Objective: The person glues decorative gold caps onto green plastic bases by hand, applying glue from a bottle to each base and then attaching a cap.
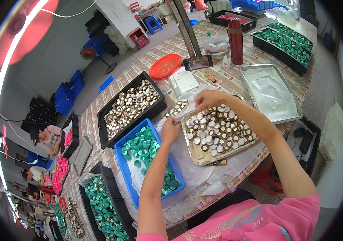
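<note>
As the right hand [209,100] hovers by discs [214,152], the left [170,129] hangs nearby.

Head view: wide fisheye on the person's head, looking down and forward. Range: close above left hand [170,129] and right hand [207,99]; table [228,80] around and beyond both; floor [124,62] farther off, past the hands. Outer edges bowed.

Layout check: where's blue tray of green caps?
Head view, left of centre: the blue tray lies beside the black disc tray, partly hidden by the left forearm.
</note>
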